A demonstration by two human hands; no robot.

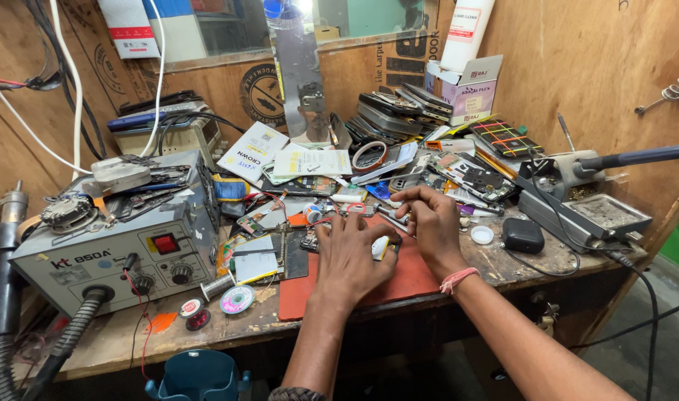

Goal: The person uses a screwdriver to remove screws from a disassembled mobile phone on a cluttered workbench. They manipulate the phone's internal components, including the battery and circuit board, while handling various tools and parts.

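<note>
Both of my hands sit close together over the red mat (410,278) at the front of the desk (228,327). Far to the left of my fingers stands the grey rework station (124,252) with its red switch and black hose (65,345), and nearer, just left of my left hand (348,256), lie two small solder spools (237,299) and a white card on a dark board (256,263). My left hand lies palm down, fingers spread and flattened, pressing on a small white and yellow part (382,247) that peeks out at its right edge; I cannot tell how much of it is under the palm. I judge that piece light, thin and brittle, likely to skate on the mat, so it is best pinned flat and taken by its edges. My right hand (432,223), a pink band (458,278) on the wrist, is curled, fingers pinched on a thin metal tool (388,215) whose tip points left, just above the part. Beyond my fingers the desk is heaped with phone boards, frames and a tape roll (370,154). To the right of my right hand sit a white cap (482,235), a black box (523,235) and a soldering stand (588,212). Worn, stained wood carries it all, with plywood walls close around.
</note>
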